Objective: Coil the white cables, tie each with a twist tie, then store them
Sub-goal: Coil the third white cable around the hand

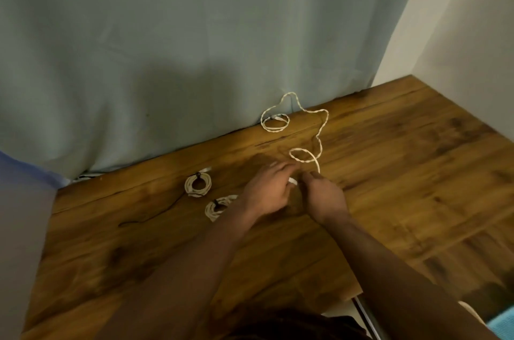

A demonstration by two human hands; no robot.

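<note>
Lying at the left of the desk (403, 172), a thin black twist tie (150, 217) waits loose on the wood. Just right of it sit two finished coils, the rear coil (198, 186) and the near coil (218, 207), each cinched by a dark tie and resting flat. The near one is partly hidden behind the left forearm.

At the middle, the left grip (267, 189) curls its fingers round a short white piece of the loose cable (319, 128), probably its plug end, though blur hides the exact hold. Touching it, the right grip (324, 195) is clamped on the strand where it rises toward a small loop. From there the cable wanders back across the desk to another small loop against the grey curtain (194, 47).

The cable looks light, braided and limp, with a little spring that makes it hold curls. It should drag freely over the wood, and it is likely to snag on its own loops if pulled fast. The best hold seems to be near the end, one grip pinning the growing coil while the other feeds strand in short lengths, keeping each turn flat so the tie can close round all of them.
</note>
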